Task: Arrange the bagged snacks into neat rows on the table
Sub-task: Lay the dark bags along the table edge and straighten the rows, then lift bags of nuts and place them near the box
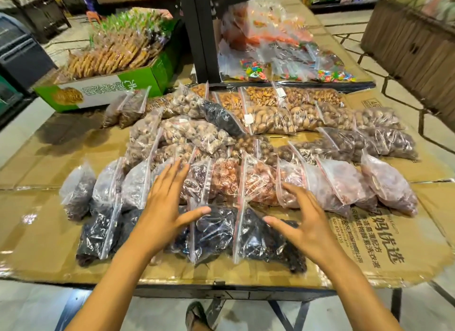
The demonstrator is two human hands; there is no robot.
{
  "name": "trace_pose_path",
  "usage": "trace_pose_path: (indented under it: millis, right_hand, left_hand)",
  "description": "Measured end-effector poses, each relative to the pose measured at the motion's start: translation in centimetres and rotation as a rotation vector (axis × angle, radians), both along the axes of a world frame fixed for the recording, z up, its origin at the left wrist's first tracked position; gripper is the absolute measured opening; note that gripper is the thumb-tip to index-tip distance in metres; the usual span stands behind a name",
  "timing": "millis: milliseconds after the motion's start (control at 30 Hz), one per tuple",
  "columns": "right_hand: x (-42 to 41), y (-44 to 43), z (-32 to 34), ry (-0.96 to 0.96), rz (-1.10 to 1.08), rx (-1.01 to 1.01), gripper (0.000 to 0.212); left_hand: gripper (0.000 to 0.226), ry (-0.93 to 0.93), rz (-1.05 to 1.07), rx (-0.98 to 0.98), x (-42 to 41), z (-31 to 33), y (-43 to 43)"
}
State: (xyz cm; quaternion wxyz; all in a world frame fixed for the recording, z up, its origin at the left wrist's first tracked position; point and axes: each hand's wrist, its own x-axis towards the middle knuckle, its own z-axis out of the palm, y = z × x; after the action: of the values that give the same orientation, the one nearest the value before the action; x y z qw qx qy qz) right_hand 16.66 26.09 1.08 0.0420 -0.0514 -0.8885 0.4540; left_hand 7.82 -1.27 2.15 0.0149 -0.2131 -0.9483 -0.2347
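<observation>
My left hand and right hand, palms down, fingers splayed wide and gripping nothing, flank a clear zip-top bag of dark dried fruit in the nearest row on the cardboard-covered table.

Bagged snacks (clear zip-bags) in overlapping rows

**Print on the cardboard and the box**

On the cardboard sheet at the near right of the table, I can read large Chinese characters, upside down to me and ending in 妈优选. Smaller lines run beside them. One seems to read 植物酵素洗衣液, and a number looks like 400-832-8135, though its digits are blurry. The green box at the far left has big Chinese characters on its white panel, too smeared for me to read. Small white stickers on a few snack bags are illegible.
</observation>
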Motion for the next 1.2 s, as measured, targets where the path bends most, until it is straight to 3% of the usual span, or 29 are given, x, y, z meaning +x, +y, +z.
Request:
trace_pose_path:
  millis: [167, 267, 433, 533, 667, 767, 867, 967, 1033, 1200]
  right_hand:
    - [-5.5, -1.6, 2.6, 0.023, -0.097, 0.053, 0.071]
    - [-9.1, -3.3, 3.1, -0.006, -0.123, 0.046, 0.077]
    - [-16.4, -7.8, 3.5, -0.202, -0.094, 0.077, 0.072]
    - [-21.2, -10.1, 2.2, -0.343, -0.14, 0.074, 0.081]
    - [-26.3, -11.5, -0.3, -0.43, -0.27, 0.122, 0.098]
    - [-28.9, -11.9, -1.8, -0.515, -0.353, 0.164, 0.088]
    - [-30.8, -12.1, -3.2, -0.548, -0.399, 0.151, 0.113]
    - [-31.5, -11.7, -3.8, -0.621, -0.375, 0.109, 0.125]
    - [-31.3, -11.6, -3.8, -0.612, -0.379, 0.118, 0.138]
    - [-29.7, -13.7, -3.0, -0.388, -0.475, 0.081, 0.108]
  left_hand:
    - [0.1, 0.043, 0.054, -0.029, -5.8, 2.0, -1.7]
    - [0.104, 0.03, 0.058, -0.024, -10.4, 2.6, -3.7]
    - [0.102, -0.056, 0.078, 0.029, -19.7, 3.0, -7.1]
    - [0.098, -0.107, 0.049, 0.107, -25.8, 2.2, -8.7]
    - [0.111, -0.22, -0.008, 0.168, -33.9, 0.6, -8.4]
    - [0.098, -0.23, -0.077, 0.222, -38.7, -0.9, -6.7]
    - [0.106, -0.316, -0.146, 0.291, -42.8, -2.6, -4.7]
    - [0.105, -0.341, -0.167, 0.214, -45.1, -4.3, -2.8]
    - [0.097, -0.257, -0.163, 0.15, -45.6, -4.8, -2.1]
    - [0.087, -0.109, -0.164, 0.228, -43.9, -4.6, -2.6]
